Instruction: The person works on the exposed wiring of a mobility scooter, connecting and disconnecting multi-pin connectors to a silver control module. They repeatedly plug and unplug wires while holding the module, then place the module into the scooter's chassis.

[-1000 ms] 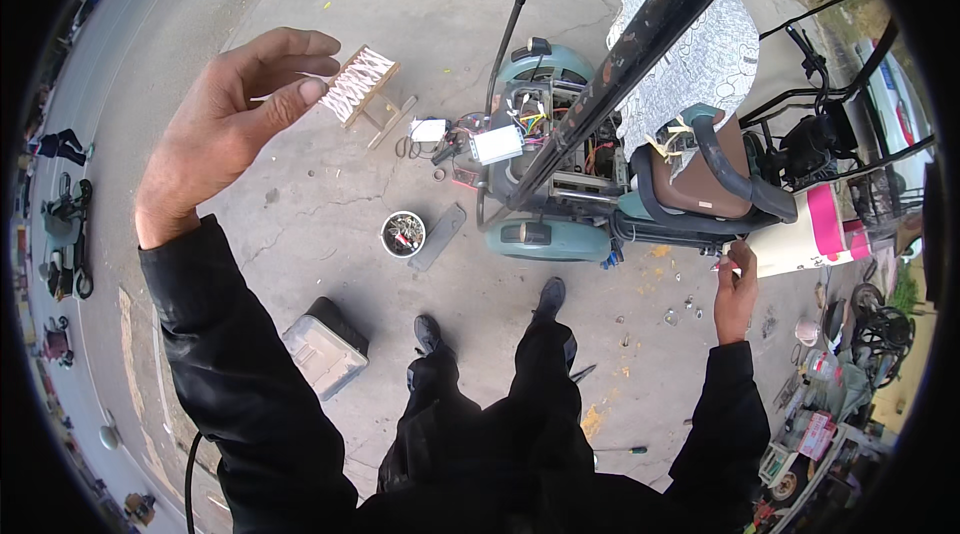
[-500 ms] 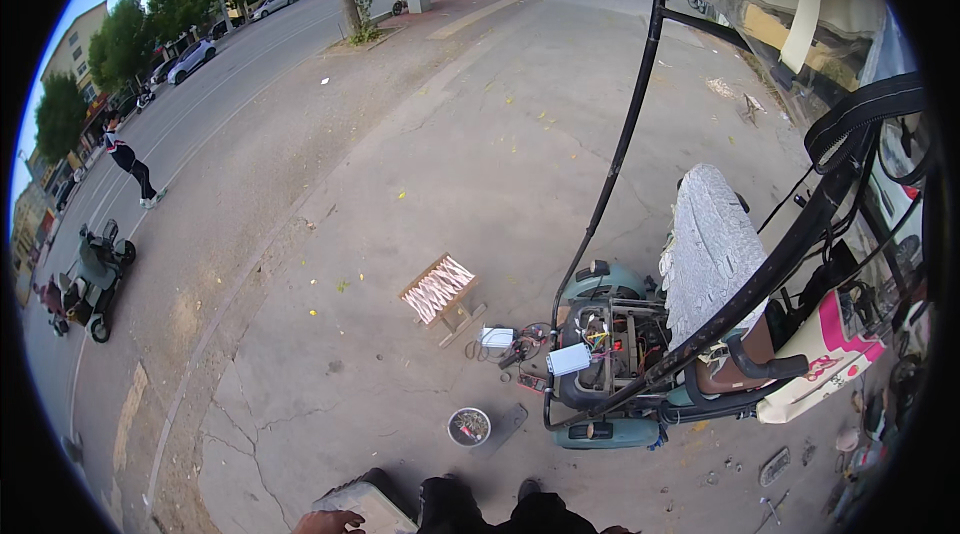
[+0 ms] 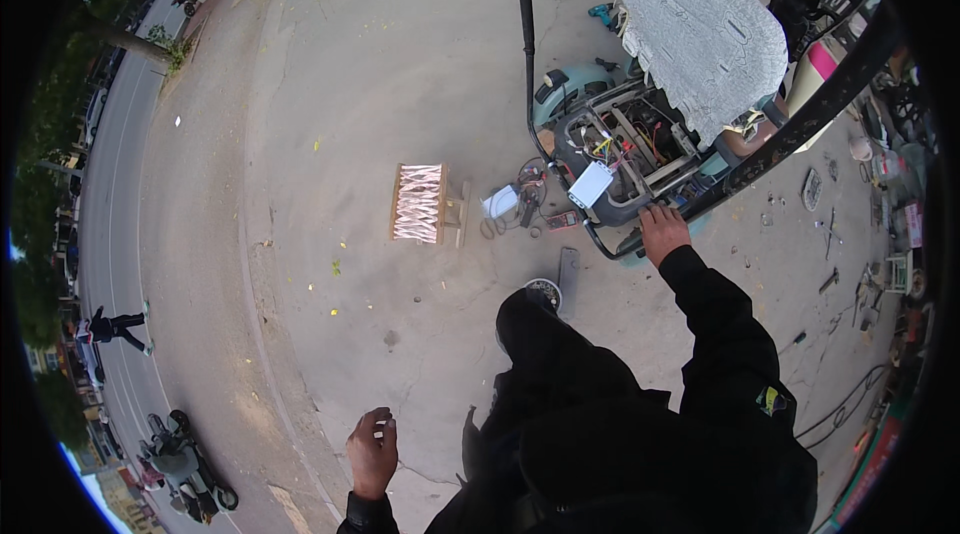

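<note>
Outdoors, daylight: bare concrete pavement [image 3: 330, 84], street w/ trees [image 3: 120, 44] at left

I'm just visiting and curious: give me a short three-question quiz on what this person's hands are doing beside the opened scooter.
1. True or false: the right hand rests on the frame of the opened scooter.
2. What does the left hand hold? A) a hammer B) a small white stick-like thing C) a wheel
3. Fill in: the small wooden stool stands on the ____ pavement.

Key: 1 true; 2 B, too small to tell what it is; 3 concrete.
</note>
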The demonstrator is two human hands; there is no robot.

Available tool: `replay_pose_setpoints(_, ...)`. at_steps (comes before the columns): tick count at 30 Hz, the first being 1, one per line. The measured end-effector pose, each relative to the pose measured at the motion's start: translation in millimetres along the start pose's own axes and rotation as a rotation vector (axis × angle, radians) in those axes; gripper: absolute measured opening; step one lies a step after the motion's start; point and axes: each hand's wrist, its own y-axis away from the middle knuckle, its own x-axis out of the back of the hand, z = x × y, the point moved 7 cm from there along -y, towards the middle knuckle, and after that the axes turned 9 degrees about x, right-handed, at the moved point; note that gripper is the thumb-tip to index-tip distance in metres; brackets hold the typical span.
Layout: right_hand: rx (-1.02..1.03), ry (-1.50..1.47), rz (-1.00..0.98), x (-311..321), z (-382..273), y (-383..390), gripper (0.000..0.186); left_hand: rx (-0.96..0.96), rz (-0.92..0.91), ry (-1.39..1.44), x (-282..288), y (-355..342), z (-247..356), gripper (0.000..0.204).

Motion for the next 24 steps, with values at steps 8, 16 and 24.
replay_pose_setpoints(8,-0.070,0.103,-0.163,-8.1,14.4,-6.6,0.013,-0.304,-0.200,-0.153,29.1,-141.3,101.5,0.018)
replay_pose_setpoints(16,-0.183,0.174,-0.303,-16.2,24.6,-16.0,0.027,-0.025,-0.507,-0.119,-42.6,-260.1,128.2,0.020)
replay_pose_setpoints(24,-0.627,0.203,-0.116,-15.8,40.4,-40.1,0.023,-0.588,-0.697,-0.466,-126.2,-359.3,304.6,0.018)
